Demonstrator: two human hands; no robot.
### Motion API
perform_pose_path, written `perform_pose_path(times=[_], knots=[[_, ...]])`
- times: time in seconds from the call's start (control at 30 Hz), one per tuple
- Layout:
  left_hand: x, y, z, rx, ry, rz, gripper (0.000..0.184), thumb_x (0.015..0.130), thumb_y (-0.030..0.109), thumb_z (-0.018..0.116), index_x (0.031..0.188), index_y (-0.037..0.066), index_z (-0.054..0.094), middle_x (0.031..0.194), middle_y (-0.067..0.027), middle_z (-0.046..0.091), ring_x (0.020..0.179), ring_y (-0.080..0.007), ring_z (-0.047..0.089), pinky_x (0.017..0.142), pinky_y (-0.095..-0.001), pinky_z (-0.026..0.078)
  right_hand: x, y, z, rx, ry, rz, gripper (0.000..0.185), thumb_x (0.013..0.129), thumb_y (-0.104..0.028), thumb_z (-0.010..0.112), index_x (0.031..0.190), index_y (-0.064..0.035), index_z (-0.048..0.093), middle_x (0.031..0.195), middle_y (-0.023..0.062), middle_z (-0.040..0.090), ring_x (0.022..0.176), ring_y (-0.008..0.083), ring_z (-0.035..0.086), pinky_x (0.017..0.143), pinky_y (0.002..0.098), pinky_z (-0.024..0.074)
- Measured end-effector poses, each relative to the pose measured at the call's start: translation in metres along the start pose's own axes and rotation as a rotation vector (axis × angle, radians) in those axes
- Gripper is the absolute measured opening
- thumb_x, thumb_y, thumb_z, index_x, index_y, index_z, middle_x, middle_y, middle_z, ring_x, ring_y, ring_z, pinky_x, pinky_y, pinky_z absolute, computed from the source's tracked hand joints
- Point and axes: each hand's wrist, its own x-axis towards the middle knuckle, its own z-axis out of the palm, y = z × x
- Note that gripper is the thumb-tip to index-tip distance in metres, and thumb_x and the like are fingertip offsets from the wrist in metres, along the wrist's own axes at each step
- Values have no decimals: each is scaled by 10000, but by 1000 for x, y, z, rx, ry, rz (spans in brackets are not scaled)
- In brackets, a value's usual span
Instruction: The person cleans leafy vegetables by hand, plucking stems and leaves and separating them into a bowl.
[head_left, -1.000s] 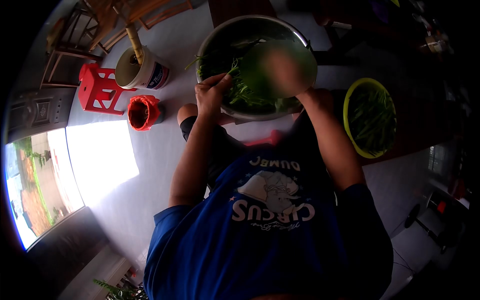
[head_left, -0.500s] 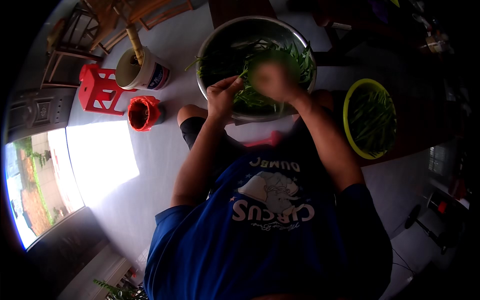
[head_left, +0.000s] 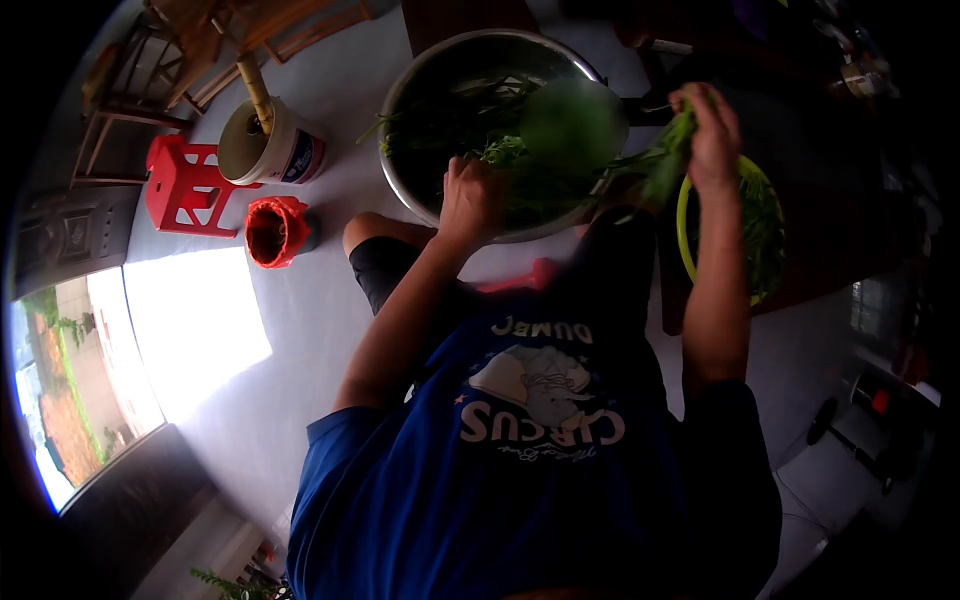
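A wide metal basin (head_left: 392, 165) in front of my knees holds long leafy greens (head_left: 440, 125). Over its near rim is my left hand (head_left: 473, 200), its fingers curled closed at the edge of the greens. Whatever lies in those fingers is hidden. To the right of the basin, my right hand (head_left: 712, 140) is raised and closed around a leafy green stalk (head_left: 665, 170), whose leaves hang down to the left. Below and right of that hand stands a yellow-green basket (head_left: 685, 235) with cut greens (head_left: 762, 225) inside. A round blur covers part of the basin.
On the left are a white bucket (head_left: 300, 150) with a bamboo stick (head_left: 255, 90), a red plastic stool (head_left: 175, 190) and a small bin with a red bag (head_left: 278, 230). Wooden chairs (head_left: 130, 110) stand behind. A dark wooden bench (head_left: 830, 235) is under the basket.
My right hand has moved from over the basin out to the right, carrying a leafy stalk. My left hand has shifted slightly right and down, its fingers now turned toward the greens.
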Motion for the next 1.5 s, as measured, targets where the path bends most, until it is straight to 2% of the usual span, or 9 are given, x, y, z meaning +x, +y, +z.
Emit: perform_pose_path(times=[0.2, 0.33, 0.47, 0.6, 0.8, 0.93, 1.1, 1.3, 1.5], knots=[[-3, 30, -23, 27, 114, -70, 245, 853, 250, 733, 1012, 64, 714, 1178, -139, 600, 1109, -354, 519, 903, -485, 414, -24, -54, -139, -565, 311, 117, 272, 1046, -322, 581, 1034, -62, 660, 869, -11, 578, 811, 102, 533, 751, 250, 429], [14, -2, -26, -100, 302, -116, 181, 855, 192, 736, 970, 53, 741, 1107, -139, 665, 1011, -332, 594, 867, -463, 450, -38, -35, -224, -824, 365, 348, 351, 1055, -332, 551, 1082, 4, 650, 952, 69, 643, 889, 181, 594, 831, 330, 464], [34, -54, -37, 161, 47, -150, 204, 860, 187, 650, 998, 62, 733, 1096, -134, 654, 1072, -342, 571, 926, -474, 433, -48, 32, -291, -1358, 339, 379, 451, 1056, -318, 518, 1363, 5, 592, 1261, 230, 655, 1121, 351, 638, 943, 422, 481], [49, -84, -31, 469, -107, -105, 190, 833, 155, 610, 965, 66, 715, 1064, -151, 628, 1081, -349, 549, 938, -472, 420, -53, 82, -297, -1743, 272, 445, 579, 1046, -416, 483, 1405, 33, 548, 1185, 273, 664, 875, 399, 693, 756, 513, 567], [59, -89, -49, 496, -36, -56, 247, 856, 199, 601, 1021, 61, 721, 1135, -186, 603, 1132, -351, 534, 945, -473, 419, -83, 67, -248, -1928, 601, -68, 702, 1006, -563, 482, 1299, 67, 586, 1121, 283, 670, 956, 442, 670, 852, 545, 533], [71, -110, -37, 699, -198, -145, 285, 880, 225, 590, 1054, 35, 710, 1100, -175, 616, 1091, -340, 559, 938, -479, 420, -84, 74, -246, -1691, 336, 279, 796, 998, -629, 442, 1399, 55, 508, 1340, 318, 561, 1184, 469, 580, 997, 600, 442], [84, -120, -26, 801, -175, -315, 266, 916, 221, 569, 1046, 39, 714, 1073, -153, 651, 1036, -318, 634, 915, -496, 427, -101, 119, -259, -1649, 441, 213, 944, 983, -699, 410, 1565, 26, 247, 1440, 319, 484, 1284, 487, 504, 1070, 619, 376], [96, -130, -31, 661, -395, -450, 295, 959, 238, 552, 1130, 51, 703, 1164, -169, 682, 1101, -330, 647, 935, -507, 427, -104, 110, -266, -1620, 433, 64, 894, 994, -655, 456, 1543, 36, 312, 1433, 297, 504, 1290, 479, 507, 1063, 586, 404], [89, -117, -51, 571, -254, -569, 285, 939, 236, 591, 1138, 77, 718, 1292, -156, 665, 1169, -345, 641, 989, -548, 431, -104, 84, -270, -1435, 479, -30, 818, 994, -592, 525, 1502, 34, 390, 1407, 291, 536, 1257, 447, 554, 1044, 510, 453]])
